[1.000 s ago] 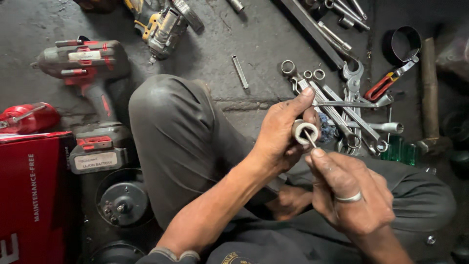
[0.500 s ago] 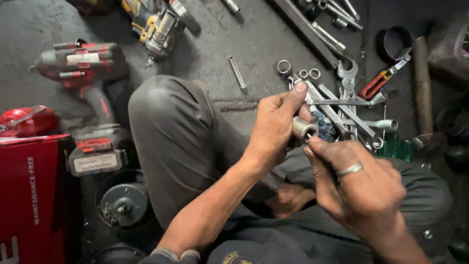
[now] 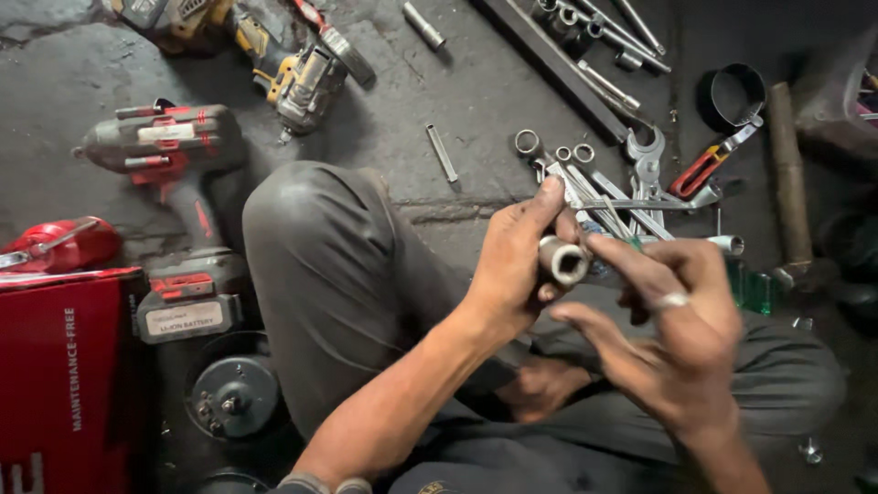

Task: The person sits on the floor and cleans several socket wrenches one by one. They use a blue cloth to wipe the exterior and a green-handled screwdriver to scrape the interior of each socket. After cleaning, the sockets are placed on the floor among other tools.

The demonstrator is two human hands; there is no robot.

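My left hand (image 3: 512,265) grips a short metal socket (image 3: 562,260), its open end facing the camera. My right hand (image 3: 677,329), with a ring on one finger, hovers just right of the socket, index finger stretched toward its rim. The fingers are spread and slightly blurred; I see nothing held in them. Both hands are above my bent knee in grey trousers (image 3: 320,265). A pile of spanners (image 3: 631,187) lies on the floor just beyond the hands.
A red and black cordless impact wrench (image 3: 169,183) lies at left, a yellow power tool (image 3: 293,78) behind it. A red box (image 3: 64,375) and round metal part (image 3: 233,395) sit at lower left. Red-handled pliers (image 3: 704,165), a black ring (image 3: 736,91), sockets and rods lie beyond.
The right hand has drawn back and opened away from the socket's mouth. The left hand keeps hold of the socket, which has shifted slightly lower.
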